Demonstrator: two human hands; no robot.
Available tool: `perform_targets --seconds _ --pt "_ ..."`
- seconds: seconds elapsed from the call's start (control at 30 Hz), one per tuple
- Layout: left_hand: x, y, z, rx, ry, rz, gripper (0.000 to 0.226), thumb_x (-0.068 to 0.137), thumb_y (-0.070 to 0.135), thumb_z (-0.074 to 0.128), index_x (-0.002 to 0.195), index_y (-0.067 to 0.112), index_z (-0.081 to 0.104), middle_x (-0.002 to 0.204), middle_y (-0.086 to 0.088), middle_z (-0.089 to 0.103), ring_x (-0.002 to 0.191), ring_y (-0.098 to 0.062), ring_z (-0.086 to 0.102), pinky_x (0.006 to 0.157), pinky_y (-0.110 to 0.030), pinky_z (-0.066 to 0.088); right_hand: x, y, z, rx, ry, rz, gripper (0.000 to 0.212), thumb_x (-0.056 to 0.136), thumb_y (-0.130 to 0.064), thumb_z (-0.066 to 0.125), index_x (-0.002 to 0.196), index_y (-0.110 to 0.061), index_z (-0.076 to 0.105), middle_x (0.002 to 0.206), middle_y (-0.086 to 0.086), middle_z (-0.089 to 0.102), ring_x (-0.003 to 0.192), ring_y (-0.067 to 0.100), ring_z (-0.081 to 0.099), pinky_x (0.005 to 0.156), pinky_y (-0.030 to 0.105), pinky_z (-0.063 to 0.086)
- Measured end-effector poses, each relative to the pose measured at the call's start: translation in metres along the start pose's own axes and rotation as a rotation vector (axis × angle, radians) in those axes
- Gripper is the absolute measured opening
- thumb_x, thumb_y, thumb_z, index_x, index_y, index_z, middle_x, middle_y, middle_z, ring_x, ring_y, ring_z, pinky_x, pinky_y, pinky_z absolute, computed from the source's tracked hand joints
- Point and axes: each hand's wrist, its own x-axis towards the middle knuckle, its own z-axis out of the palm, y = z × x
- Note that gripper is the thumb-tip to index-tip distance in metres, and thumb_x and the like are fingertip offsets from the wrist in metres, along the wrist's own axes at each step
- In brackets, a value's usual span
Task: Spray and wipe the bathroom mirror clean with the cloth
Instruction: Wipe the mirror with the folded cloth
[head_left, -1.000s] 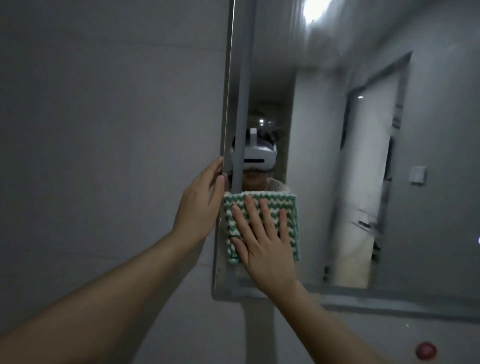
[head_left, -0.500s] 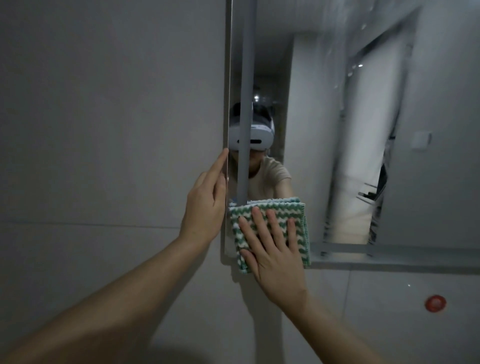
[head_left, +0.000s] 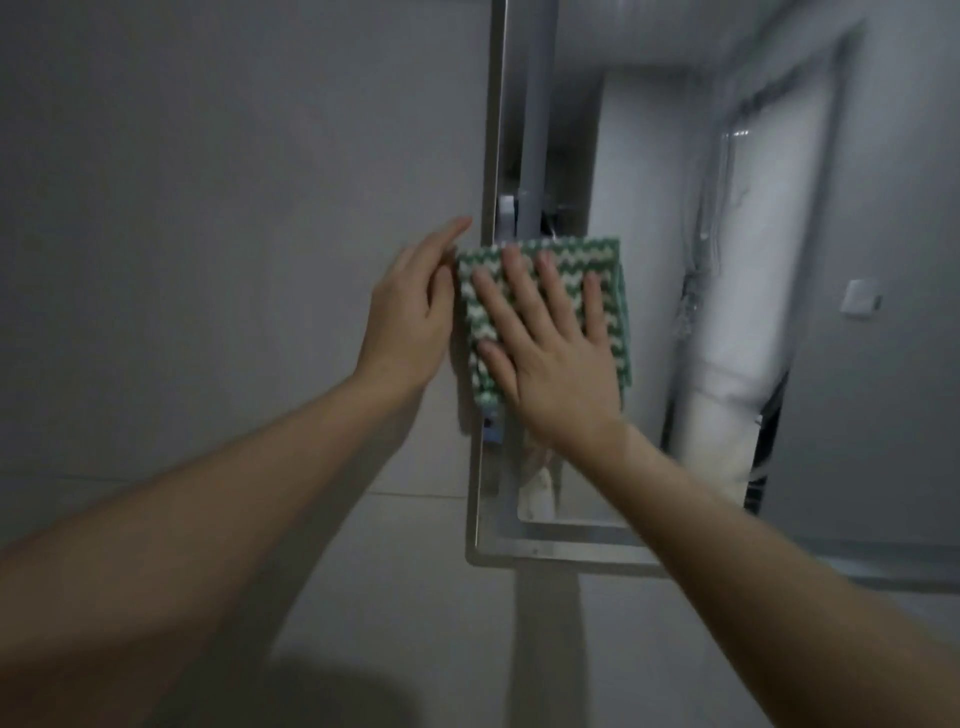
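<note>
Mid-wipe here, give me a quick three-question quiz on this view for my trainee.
1. True or false: the right hand presses flat on the cloth.
2. Where does the left hand rest? A) on the cloth B) at the mirror frame's left edge C) at the person's side
3. Fill in: the cloth is green and ____.

Key: 1 true; 2 B; 3 white.

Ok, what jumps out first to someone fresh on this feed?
The green-and-white zigzag cloth, pressed flat against the mirror near its left edge by the right hand. Next, the left hand resting on the grey wall beside the mirror's metal frame.
</note>
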Motion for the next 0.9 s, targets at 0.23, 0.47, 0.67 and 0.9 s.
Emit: perform_targets --seconds 0.23,0.47,0.67,0.9 --pt "0.058 0.01 -0.017 -0.023 0.036 0.019 0.041 0.095 0.01 0.037 0.133 0.017 0.051 0.108 -0.003 0.053 0.094 -0.01 0.054 0.09 -0.034 0.049 0.081 0.026 -0.01 -0.081 0.086 -0.035 0.052 0.101 -0.043 0.031 0.149 -0.021 0.033 0.155 0.007 0.028 0.143 0.03 0.024 0.114 0.05 0.006" --pt "0.018 -0.001 -0.017 -0.014 0.043 -0.011 0.036 0.098 0.007 0.037 0.129 0.012 0.054 0.109 -0.005 0.056 0.095 -0.006 0.053 0.089 -0.019 0.046 0.005 -0.012 0.001 0.03 0.035 0.026 0.054 0.101 -0.04 0.033 0.151 -0.019 0.027 0.157 0.008 0.021 0.145 0.028 0.014 0.117 0.051 0.003" --pt "-0.06 -0.01 0.007 -0.084 0.015 -0.08 0.035 0.098 0.007 0.037 0.128 0.009 0.055 0.107 -0.002 0.053 0.092 0.002 0.052 0.09 -0.021 0.047 -0.12 -0.062 0.017 0.014 -0.074 0.023 0.054 0.102 -0.043 0.031 0.152 -0.023 0.023 0.159 0.003 0.012 0.147 0.023 0.004 0.118 0.049 0.003" --pt "-0.123 -0.003 0.04 -0.09 -0.093 -0.157 0.038 0.098 0.013 0.042 0.135 0.006 0.045 0.118 -0.001 0.05 0.092 0.003 0.047 0.081 -0.003 0.037 -0.183 -0.061 0.026 -0.015 -0.105 -0.095 0.06 0.101 -0.044 0.037 0.152 -0.024 0.013 0.16 0.002 0.011 0.148 0.022 0.001 0.119 0.048 0.003"
